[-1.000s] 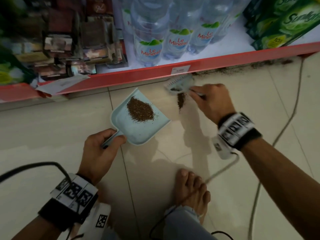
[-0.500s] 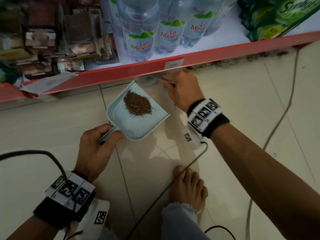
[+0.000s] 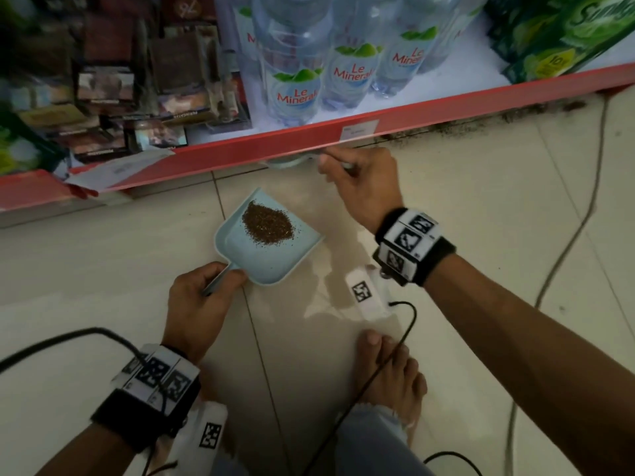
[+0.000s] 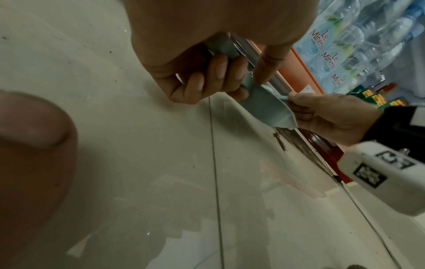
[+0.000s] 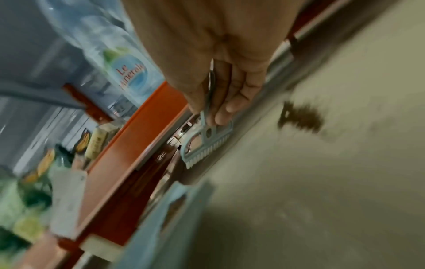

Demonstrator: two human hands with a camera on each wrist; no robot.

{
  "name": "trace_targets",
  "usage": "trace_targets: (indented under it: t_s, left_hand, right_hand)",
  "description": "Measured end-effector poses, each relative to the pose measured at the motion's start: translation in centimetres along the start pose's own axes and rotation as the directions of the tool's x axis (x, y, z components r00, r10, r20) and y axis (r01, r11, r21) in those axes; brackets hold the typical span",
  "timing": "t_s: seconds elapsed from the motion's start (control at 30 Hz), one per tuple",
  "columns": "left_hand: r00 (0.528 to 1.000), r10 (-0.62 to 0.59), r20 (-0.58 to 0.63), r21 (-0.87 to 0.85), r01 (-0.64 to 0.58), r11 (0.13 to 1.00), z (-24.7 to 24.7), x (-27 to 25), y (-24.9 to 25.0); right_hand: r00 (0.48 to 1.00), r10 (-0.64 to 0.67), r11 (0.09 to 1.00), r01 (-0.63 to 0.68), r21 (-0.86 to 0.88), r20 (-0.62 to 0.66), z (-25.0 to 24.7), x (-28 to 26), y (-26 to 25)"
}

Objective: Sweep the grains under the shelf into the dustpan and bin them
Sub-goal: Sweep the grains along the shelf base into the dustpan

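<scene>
Pale-blue plastic marks both tools in my head view. My left hand (image 3: 197, 304) grasps the handle of the dustpan (image 3: 271, 247), which sits on the floor tiles (image 3: 481, 218) just beyond the knuckles; its long axis runs from the near-left handle to the far-right open edge, and a brown heap of grains (image 3: 268, 225) lies in it. My right hand (image 3: 364, 187), further off and to the right, is clenched around the brush (image 3: 285, 162), whose head reaches left under the red shelf (image 3: 446, 108) edge.

From the left wrist, my fingers (image 4: 207, 80) curl round the handle, with the pan pointing away towards the shelf.

From the right wrist, blurred, the brush (image 5: 207, 143) hangs below my fingers (image 5: 232, 94), bristles towards the floor, beside the shelf base. Loose grains (image 5: 301, 118) lie on the tiles to its right.
</scene>
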State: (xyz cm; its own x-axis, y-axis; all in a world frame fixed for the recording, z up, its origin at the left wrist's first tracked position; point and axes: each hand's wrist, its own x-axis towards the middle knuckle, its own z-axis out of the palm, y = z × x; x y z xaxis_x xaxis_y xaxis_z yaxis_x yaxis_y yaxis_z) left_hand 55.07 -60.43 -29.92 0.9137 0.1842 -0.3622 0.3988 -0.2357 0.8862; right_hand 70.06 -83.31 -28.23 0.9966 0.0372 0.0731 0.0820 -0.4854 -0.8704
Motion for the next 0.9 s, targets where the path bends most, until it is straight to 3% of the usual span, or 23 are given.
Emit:
trace_targets:
  t_s: [0.1, 0.17, 0.3, 0.43, 0.5, 0.67, 0.8, 0.9]
  left_hand:
    - [0.997, -0.056, -0.045, -0.015, 0.056, 0.998, -0.4, 0.4, -0.5]
    - [0.995, -0.076, -0.06, -0.027, 0.075, 0.997, -0.6, 0.3, -0.8]
    - [0.995, -0.066, -0.075, -0.011, 0.065, 0.998, -0.5, -0.3, -0.9]
    - [0.996, -0.035, -0.083, 0.012, 0.036, 0.999, -0.5, -0.5, -0.7]
    - [0.996, -0.022, -0.086, 0.011, 0.023, 1.0, -0.7, -0.5, -0.5]
    - [0.998, 0.004, -0.064, -0.006, -0.005, 1.0, -0.1, -0.3, -0.3]
    - [0.999, 0.044, -0.026, 0.021, -0.043, 0.999, 0.4, -0.3, -0.1]
    - [0.996, 0.09, -0.012, 0.052, -0.089, 0.995, 0.2, 0.0, 0.1]
  right_hand:
    - [0.995, 0.088, 0.985, -0.093, 0.148, 0.046, 2.8, 0.6, -0.2]
    - [0.991, 0.097, 0.99, -0.105, 0.092, 0.089, 3.6, 0.8, -0.2]
    - [0.987, -0.068, 0.976, 0.097, -0.196, 0.148, 3.0, 1.4, -0.6]
    - [0.92, -0.05, 0.775, 0.281, -0.566, 0.388, -1.4, 0.5, -0.2]
    - [0.903, -0.036, 0.704, 0.327, -0.63, 0.428, -4.9, -1.0, 0.3]
    - [0.908, -0.165, 0.735, 0.373, -0.566, 0.385, -8.8, -2.6, -0.8]
    - [0.922, -0.257, 0.79, 0.373, -0.487, 0.289, -4.3, -1.6, -2.0]
    - [0.918, -0.219, 0.761, 0.372, -0.531, 0.329, -0.9, -0.3, -2.4]
